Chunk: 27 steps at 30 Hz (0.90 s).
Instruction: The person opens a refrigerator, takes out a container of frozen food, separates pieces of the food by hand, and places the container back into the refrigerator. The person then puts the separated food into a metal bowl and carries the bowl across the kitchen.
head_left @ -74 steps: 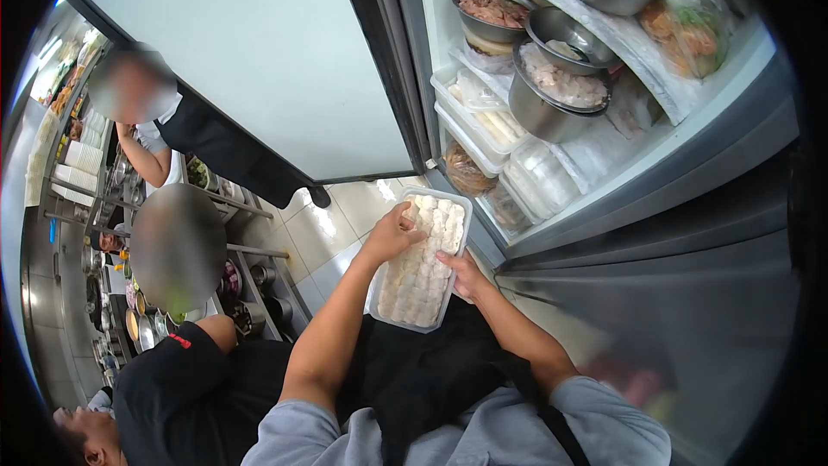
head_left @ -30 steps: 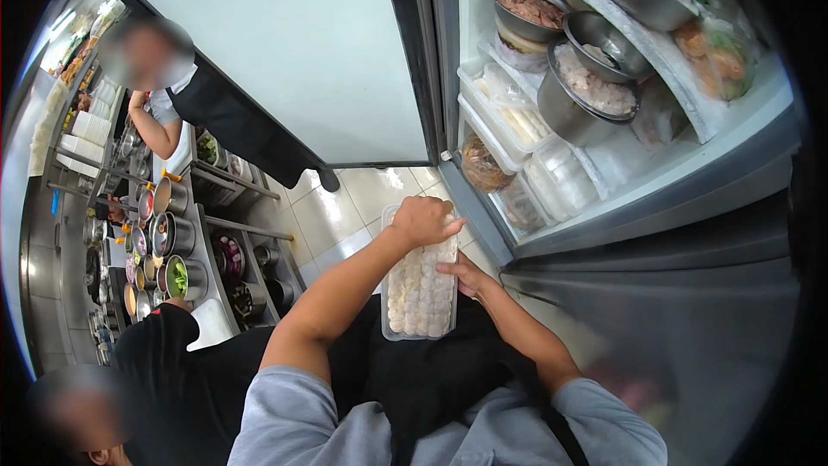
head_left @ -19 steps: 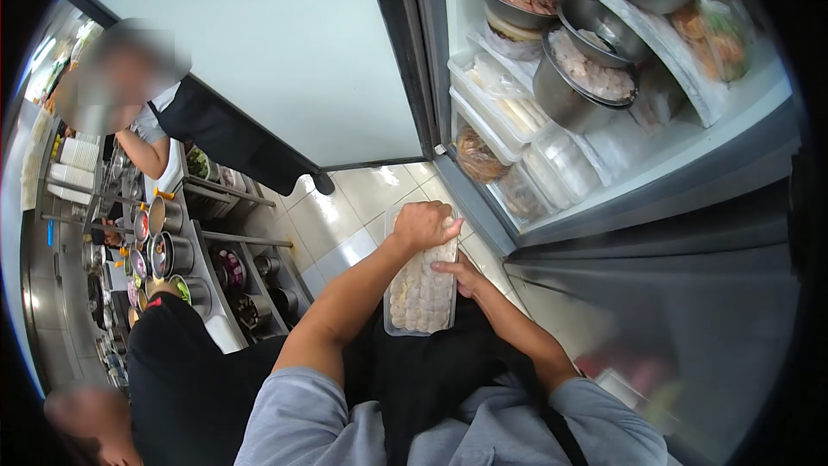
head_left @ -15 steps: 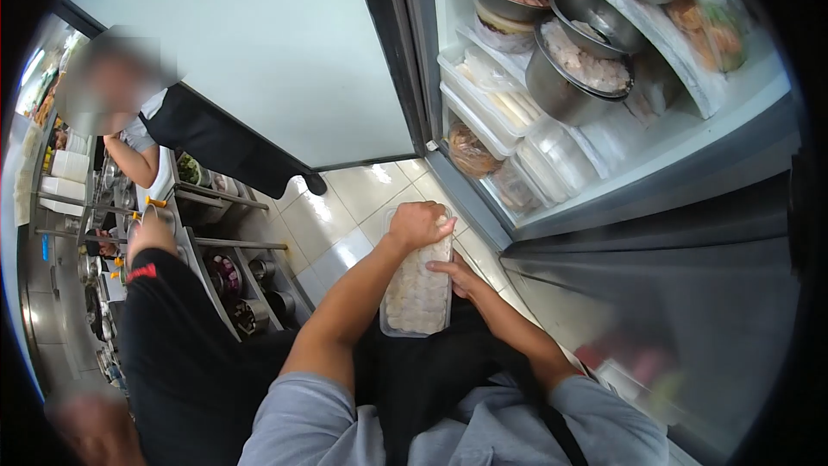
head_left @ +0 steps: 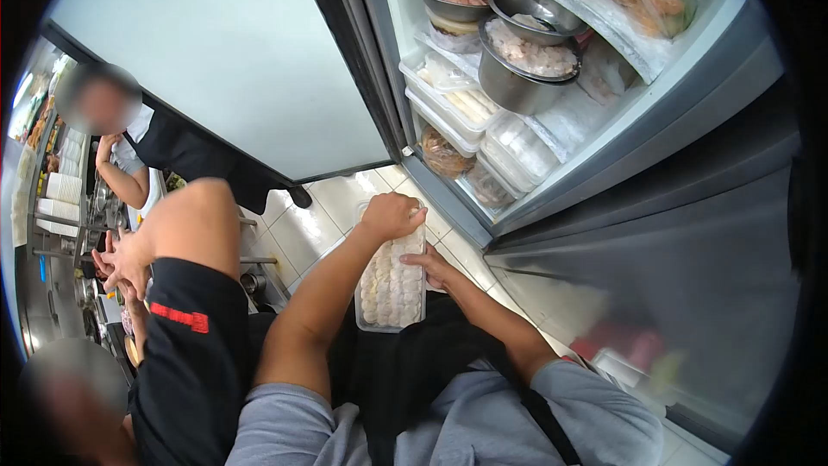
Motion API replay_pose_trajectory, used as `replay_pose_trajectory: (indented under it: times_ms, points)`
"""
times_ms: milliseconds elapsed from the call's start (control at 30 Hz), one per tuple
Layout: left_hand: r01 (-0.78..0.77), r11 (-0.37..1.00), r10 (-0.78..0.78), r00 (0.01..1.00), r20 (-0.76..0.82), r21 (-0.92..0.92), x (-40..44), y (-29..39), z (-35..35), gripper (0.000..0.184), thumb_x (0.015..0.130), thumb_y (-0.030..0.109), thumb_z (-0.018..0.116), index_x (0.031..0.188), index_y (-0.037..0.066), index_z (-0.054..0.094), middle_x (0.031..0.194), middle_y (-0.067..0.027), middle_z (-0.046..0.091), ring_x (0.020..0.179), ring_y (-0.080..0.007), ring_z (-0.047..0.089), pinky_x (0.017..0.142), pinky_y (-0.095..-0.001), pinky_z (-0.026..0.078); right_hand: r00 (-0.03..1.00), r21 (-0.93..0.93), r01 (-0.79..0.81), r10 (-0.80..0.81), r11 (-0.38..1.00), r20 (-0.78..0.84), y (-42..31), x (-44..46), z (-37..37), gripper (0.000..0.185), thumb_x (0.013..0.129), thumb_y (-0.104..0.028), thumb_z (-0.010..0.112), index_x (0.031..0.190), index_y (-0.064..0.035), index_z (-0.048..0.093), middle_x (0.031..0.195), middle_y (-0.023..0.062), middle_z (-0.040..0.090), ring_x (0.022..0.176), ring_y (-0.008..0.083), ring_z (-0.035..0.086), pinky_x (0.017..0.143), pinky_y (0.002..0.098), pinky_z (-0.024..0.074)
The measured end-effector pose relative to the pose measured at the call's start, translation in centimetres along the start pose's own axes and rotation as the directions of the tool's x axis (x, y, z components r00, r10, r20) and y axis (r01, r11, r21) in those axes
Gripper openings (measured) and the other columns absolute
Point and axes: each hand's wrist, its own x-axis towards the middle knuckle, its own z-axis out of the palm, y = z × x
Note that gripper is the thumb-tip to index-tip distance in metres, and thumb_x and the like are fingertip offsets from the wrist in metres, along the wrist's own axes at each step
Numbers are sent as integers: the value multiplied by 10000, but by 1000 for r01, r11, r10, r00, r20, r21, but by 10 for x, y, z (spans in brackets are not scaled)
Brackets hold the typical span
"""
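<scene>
A clear plastic container [head_left: 391, 289] is held in front of my black apron, packed with rows of pale, rounded food pieces. Its right side rests in my right hand [head_left: 429, 267], the thumb over the rim and the other fingers mostly hidden beneath. My left hand [head_left: 392, 216] lies across the container's far end, fingers curled down and closed. Whether they grip the rim or a pale piece is hidden.
An open fridge [head_left: 509, 224] stands at right, holding steel bowls [head_left: 536, 13], a steel pot [head_left: 517, 82] and lidded boxes [head_left: 522, 151]. One co-worker's sleeve [head_left: 185, 328] is close on my left; another person [head_left: 121, 168] stands beyond, near shelves.
My view has shifted, and the fridge and container sit further left in it. The nearby co-worker's arm has risen and come closer. My hands keep much the same place on the container.
</scene>
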Motion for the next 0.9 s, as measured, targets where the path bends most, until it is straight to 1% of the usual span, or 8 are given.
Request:
replay_pose_trajectory:
  times_ms: [167, 300, 367, 433, 500, 733, 800, 900]
  points:
    - [-29, 984, -55, 890, 452, 177, 25, 0, -24, 494, 988, 500, 440, 1016, 143, 781, 930, -169, 748, 894, -330, 727, 820, -470, 569, 1000, -7, 9, -9, 1000, -16, -5, 3, 7, 829, 776, -117, 811, 1470, -33, 365, 1343, 157, 560, 1285, 298, 533, 1087, 441, 439]
    - [9, 999, 5, 954, 298, -46, 15, -31, 18, 511, 980, 482, 442, 1025, 94, 772, 1066, -166, 738, 1027, -339, 698, 956, -476, 513, 989, -101, -101, 88, 990, -122, 42, 49, -47, 826, 793, -91, 797, 1492, -90, 358, 1373, 146, 552, 1259, 343, 562, 1088, 522, 460]
    - [43, 997, -22, 946, 325, -59, 12, -20, 4, 521, 967, 456, 431, 961, 55, 764, 989, -200, 735, 941, -379, 704, 897, -492, 529, 988, -64, -119, 112, 991, -105, -18, 1, 20, 816, 759, -59, 782, 1473, -75, 388, 1341, 153, 581, 1223, 337, 592, 1036, 505, 503]
    - [-47, 999, 50, 988, 147, -24, 6, -24, 32, 542, 978, 445, 430, 768, 62, 751, 806, -191, 726, 771, -401, 706, 756, -510, 561, 993, -204, -111, 102, 973, -51, 38, 45, -61, 843, 775, -154, 786, 1492, -105, 344, 1309, 159, 579, 1202, 311, 603, 960, 475, 537]
    - [-79, 996, 71, 985, 160, 43, 2, -25, 31, 523, 994, 417, 435, 732, 78, 735, 786, -181, 723, 723, -384, 705, 682, -504, 564, 999, -78, -29, 27, 997, -17, 25, 10, -21, 574, 820, -156, 762, 1334, -23, 543, 1137, 138, 677, 981, 281, 693, 824, 414, 604]
    - [-31, 999, 31, 997, 64, 6, -13, -25, 25, 502, 996, 407, 435, 740, 101, 739, 771, -157, 724, 719, -377, 708, 685, -497, 570, 997, -178, -75, 71, 981, -32, 42, 30, -43, 521, 826, -144, 737, 1301, -13, 569, 1149, 145, 674, 971, 286, 688, 821, 410, 595]
    - [50, 998, -41, 979, 200, -41, -11, -27, 24, 497, 986, 440, 428, 853, 112, 776, 892, -173, 739, 854, -378, 713, 791, -492, 564, 986, -252, -169, 167, 953, -32, -11, 1, 5, 909, 742, -228, 811, 1507, -99, 339, 1336, 146, 562, 1252, 308, 561, 1003, 457, 495]
    - [190, 980, -153, 903, 401, -53, -9, -29, 27, 545, 988, 513, 422, 1129, 102, 751, 1161, -149, 721, 1080, -341, 680, 998, -449, 497, 967, -275, -243, 211, 930, -140, 36, 33, -43, 986, 719, -272, 829, 1541, -89, 317, 1471, 146, 466, 1372, 334, 429, 1134, 489, 354]
